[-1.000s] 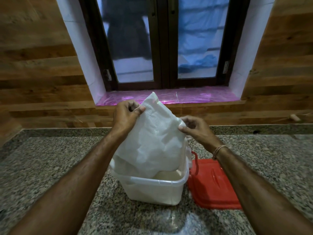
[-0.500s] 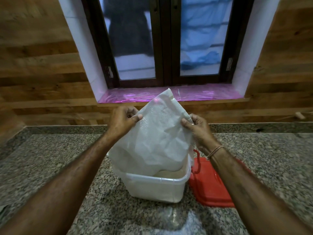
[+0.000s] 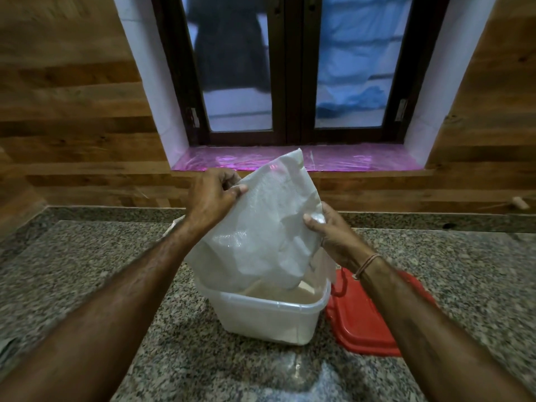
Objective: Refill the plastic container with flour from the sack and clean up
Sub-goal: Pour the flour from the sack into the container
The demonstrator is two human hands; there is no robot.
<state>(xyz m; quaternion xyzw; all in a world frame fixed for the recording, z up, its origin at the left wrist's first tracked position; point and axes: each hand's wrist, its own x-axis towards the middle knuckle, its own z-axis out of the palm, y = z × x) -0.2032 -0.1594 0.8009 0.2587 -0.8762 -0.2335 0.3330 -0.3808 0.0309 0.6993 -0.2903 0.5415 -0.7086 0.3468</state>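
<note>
A white sack [image 3: 261, 227] is being held upended over a plastic container [image 3: 266, 314] on the granite counter [image 3: 87, 285], gripped by the left hand [image 3: 211, 195] at its upper edge and the right hand [image 3: 333, 233] at its side. A red lid [image 3: 362, 320] is lying just beside the container.

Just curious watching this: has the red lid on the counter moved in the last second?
No. The red lid lies flat, touching the right side of the plastic container, as before; only the camera shifted.
</note>
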